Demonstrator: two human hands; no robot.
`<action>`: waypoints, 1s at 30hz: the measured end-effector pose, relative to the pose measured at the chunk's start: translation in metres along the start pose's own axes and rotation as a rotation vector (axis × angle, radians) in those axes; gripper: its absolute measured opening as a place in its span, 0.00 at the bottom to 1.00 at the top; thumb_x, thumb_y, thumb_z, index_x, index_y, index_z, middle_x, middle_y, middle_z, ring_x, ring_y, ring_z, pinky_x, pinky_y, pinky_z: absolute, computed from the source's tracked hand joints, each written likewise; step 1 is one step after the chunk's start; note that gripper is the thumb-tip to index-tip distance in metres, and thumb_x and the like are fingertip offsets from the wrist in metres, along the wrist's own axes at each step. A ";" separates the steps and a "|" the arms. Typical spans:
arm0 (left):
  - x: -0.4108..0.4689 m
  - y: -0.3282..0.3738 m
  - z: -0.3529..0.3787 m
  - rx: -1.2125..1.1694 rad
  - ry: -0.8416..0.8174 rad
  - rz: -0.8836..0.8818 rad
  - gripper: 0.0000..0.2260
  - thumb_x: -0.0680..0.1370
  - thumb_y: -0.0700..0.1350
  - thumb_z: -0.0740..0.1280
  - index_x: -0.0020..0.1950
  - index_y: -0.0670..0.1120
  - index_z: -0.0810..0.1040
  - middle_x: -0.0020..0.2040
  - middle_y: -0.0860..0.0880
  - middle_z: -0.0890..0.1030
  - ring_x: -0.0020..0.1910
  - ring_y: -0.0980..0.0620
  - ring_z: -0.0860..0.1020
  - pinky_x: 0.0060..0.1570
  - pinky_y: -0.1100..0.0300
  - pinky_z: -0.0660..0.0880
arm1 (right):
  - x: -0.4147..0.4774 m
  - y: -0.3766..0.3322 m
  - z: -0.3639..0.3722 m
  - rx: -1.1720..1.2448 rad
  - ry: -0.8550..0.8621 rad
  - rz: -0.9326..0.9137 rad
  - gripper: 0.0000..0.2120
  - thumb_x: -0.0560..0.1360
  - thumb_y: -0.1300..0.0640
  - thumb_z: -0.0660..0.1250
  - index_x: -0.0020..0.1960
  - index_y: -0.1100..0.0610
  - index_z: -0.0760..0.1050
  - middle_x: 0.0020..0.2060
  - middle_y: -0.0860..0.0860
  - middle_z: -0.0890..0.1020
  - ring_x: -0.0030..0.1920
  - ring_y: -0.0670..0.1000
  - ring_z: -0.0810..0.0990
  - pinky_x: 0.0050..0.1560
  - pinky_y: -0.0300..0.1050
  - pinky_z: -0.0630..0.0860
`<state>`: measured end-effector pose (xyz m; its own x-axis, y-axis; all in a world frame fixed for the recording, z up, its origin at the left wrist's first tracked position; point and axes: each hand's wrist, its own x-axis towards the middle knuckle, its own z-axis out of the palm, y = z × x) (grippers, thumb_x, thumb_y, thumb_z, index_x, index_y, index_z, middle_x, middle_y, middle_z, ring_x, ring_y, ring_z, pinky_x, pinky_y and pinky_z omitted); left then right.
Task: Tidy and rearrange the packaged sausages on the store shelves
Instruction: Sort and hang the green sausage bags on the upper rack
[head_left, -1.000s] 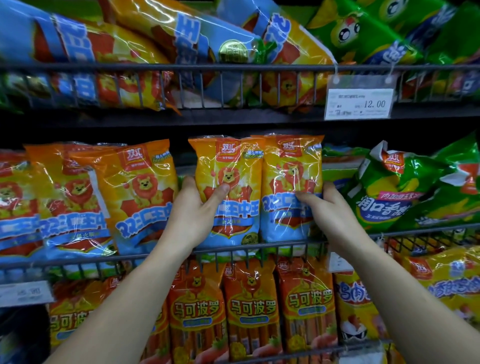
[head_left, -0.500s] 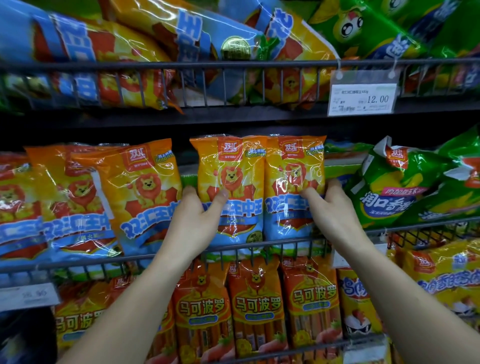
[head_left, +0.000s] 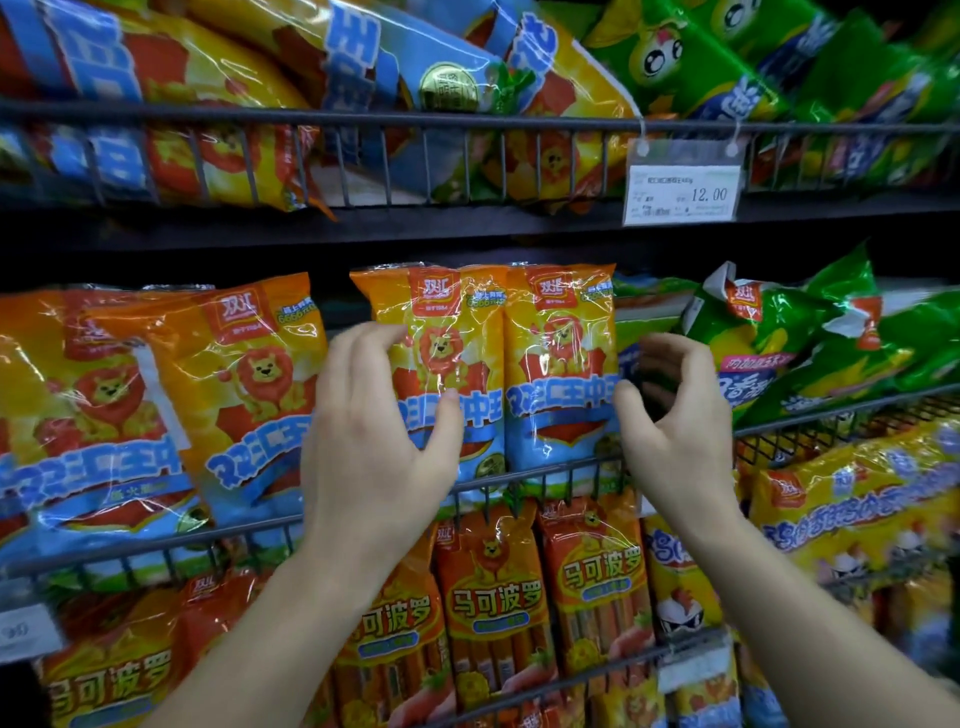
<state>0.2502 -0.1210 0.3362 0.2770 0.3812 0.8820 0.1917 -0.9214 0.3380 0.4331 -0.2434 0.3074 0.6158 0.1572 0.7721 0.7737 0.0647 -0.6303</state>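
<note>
Left of the left hand (head_left: 374, 431): slanted orange-and-blue lion-print plastic packs (head_left: 244, 395), tipped rightward. Grips with that hand the left edge of the first upright orange-and-blue sausage pack (head_left: 447, 364), thumb across its front, fingers curled round the side. Directly between the hands: that pack and its upright twin pack (head_left: 558, 364), touching side by side, long axes vertical, bottoms behind the grey wire shelf rail (head_left: 540, 472). Touches the twin pack's right edge with the thumb of the right hand (head_left: 675, 431); fingers curled in the dark gap beside it, grasping or not, cannot tell. Right of that hand: crumpled green plastic sausage bags (head_left: 789, 353), lying slanted. Probably squaring the pair; each hand equally near its own pack, so likely calls for an inward squeeze.
</note>
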 end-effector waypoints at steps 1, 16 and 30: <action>-0.001 0.002 0.003 -0.009 -0.002 0.025 0.21 0.77 0.49 0.68 0.67 0.43 0.71 0.62 0.49 0.73 0.62 0.53 0.71 0.56 0.67 0.67 | -0.003 0.001 -0.005 -0.026 0.023 -0.035 0.19 0.77 0.55 0.66 0.66 0.58 0.69 0.55 0.50 0.76 0.56 0.48 0.77 0.56 0.42 0.76; -0.003 0.058 0.073 -0.241 -0.270 0.162 0.18 0.77 0.46 0.70 0.65 0.46 0.71 0.57 0.55 0.72 0.59 0.59 0.70 0.57 0.72 0.67 | -0.007 0.060 -0.079 -0.225 0.275 0.051 0.14 0.77 0.59 0.67 0.61 0.57 0.71 0.51 0.50 0.75 0.52 0.49 0.75 0.49 0.44 0.73; 0.015 0.121 0.170 -0.344 -0.476 -0.081 0.42 0.71 0.54 0.76 0.78 0.53 0.55 0.67 0.58 0.69 0.64 0.60 0.70 0.61 0.64 0.69 | 0.035 0.126 -0.114 -0.263 0.153 -0.206 0.12 0.73 0.47 0.64 0.53 0.47 0.64 0.43 0.44 0.68 0.43 0.45 0.68 0.43 0.32 0.63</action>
<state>0.4374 -0.2143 0.3351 0.6812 0.3702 0.6316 -0.0641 -0.8293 0.5552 0.5694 -0.3418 0.2645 0.4428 0.0166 0.8964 0.8834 -0.1788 -0.4331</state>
